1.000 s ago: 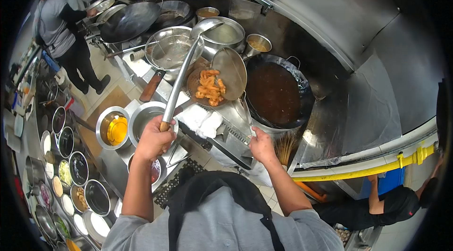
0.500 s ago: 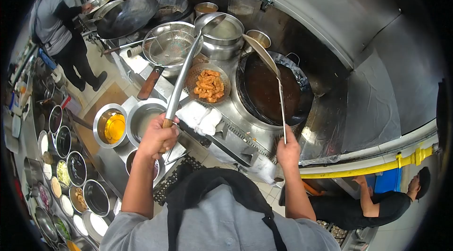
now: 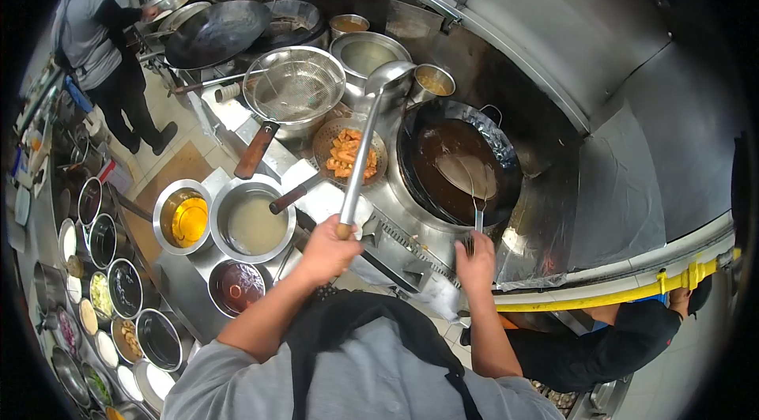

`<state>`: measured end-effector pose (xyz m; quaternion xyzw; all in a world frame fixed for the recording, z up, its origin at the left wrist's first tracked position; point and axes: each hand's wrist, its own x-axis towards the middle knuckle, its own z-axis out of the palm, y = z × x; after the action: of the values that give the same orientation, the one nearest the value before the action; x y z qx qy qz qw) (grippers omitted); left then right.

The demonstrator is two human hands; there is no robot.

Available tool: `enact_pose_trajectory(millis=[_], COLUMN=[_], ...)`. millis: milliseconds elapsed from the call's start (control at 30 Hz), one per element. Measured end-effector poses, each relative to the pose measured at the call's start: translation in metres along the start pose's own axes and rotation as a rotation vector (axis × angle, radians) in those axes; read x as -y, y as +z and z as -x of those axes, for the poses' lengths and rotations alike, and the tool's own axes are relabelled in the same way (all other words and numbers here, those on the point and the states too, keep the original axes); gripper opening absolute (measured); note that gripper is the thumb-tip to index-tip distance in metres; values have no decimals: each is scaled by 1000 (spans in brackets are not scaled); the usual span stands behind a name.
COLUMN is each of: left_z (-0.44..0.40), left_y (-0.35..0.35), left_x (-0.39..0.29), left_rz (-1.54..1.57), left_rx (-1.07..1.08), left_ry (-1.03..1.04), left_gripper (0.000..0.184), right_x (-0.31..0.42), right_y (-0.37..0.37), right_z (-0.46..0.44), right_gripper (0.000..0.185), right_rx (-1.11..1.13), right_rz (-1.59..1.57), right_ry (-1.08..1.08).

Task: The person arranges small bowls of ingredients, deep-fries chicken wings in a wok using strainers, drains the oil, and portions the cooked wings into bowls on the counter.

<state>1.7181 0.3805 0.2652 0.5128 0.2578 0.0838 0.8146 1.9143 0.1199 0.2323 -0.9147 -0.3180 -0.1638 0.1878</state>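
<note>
My left hand (image 3: 328,252) is closed round the wooden end of a long metal ladle (image 3: 365,143). The ladle's bowl is raised beside the steel pots, and its shaft crosses in front of a perforated strainer (image 3: 322,153) holding fried orange-brown pieces (image 3: 345,153). On the right, my right hand (image 3: 474,260) grips the handle of a skimmer (image 3: 466,175). The skimmer's round head lies in the dark liquid of a large black wok (image 3: 419,147).
A wire-mesh basket (image 3: 294,84) rests on a pot behind the strainer. Bowls of yellow liquid (image 3: 190,218), cloudy liquid (image 3: 257,224) and red sauce (image 3: 237,287) stand at the left. One person (image 3: 91,41) stands back left, another (image 3: 605,341) at lower right.
The skimmer has gone from over the strainer to the wok and down into its liquid. The ladle and my left hand have moved right, so the ladle now passes in front of the fried pieces.
</note>
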Motion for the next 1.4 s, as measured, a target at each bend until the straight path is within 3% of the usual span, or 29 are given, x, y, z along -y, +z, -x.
enact_pose_trajectory(millis=[67,133,167,200,233,267,300,333,367,400,433,467,533,600,667,700,800,1000,1033,1133,1200,1267,1333,1400], left_z=[-21,-18,-12,-10,-19,-25,-30,-44,-81,-97,-115,-140,-160,-172,-180,-173,-139,-83,-69,-33,-28,-25,-11,2], left_y=[17,43,42,37,22,2,-19,-47,-86,-108,-135,-158,-180,-180,-181,-174,-141,-106,-94,-62,-57,-64,-63,-59], left_x=[36,36,22,13,-4,-24,-39,-26,-6,-11,-16,-13,15,32,48,45,27,5,-4,-29,-31,-25,-24,-22], left_rz=[-283,-515,-605,-694,-859,-1110,-1211,-1244,-1315,-1477,-1303,-1161,-120,29,271,260,137,130,22,70,90,270,240,212], left_rx=[-88,-125,107,344,610,707,529,88,-150,-280,-156,71,250,366,436,439,227,246,231,220,219,310,281,244], left_ry=[216,183,265,342,208,146,63,235,326,197,-92,-388,-693,-699,-729,-740,-577,-408,-356,-343,-365,-545,-542,-534], left_gripper=[33,42,49,57,68,67,68,67,72,72,69,57,45,24,16,16,18,11,10,10,9,9,10,11], right_x=[70,123,136,149,156,145,121,106,102,102,104,109,118,108,95,91,92,104,92,108,126,127,120,114], right_y=[0,14,11,8,8,18,34,41,38,29,21,11,-5,4,9,12,22,5,13,-15,-43,-54,-57,-59], right_z=[-33,-48,-57,-65,-66,-58,-45,-38,-32,-22,-16,-16,-13,-5,7,18,34,-5,-6,-13,-17,-18,-15,-11], right_gripper=[44,42,42,42,43,43,42,42,42,40,38,38,36,35,39,44,45,51,45,33,21,13,14,17], right_rx=[298,352,347,466,589,587,343,94,85,309,532,524,529,477,467,387,445,409,206,50,737,802,846,869], right_rz=[-713,-965,-966,-967,-961,-962,-752,-528,-528,-631,-727,-733,-1288,-1368,-1082,-873,-878,-690,-523,-307,-1029,-1195,-1440,-1455], right_ry=[305,233,231,415,607,618,276,-62,-63,210,488,494,733,685,738,609,546,552,267,7,778,850,1031,1065])
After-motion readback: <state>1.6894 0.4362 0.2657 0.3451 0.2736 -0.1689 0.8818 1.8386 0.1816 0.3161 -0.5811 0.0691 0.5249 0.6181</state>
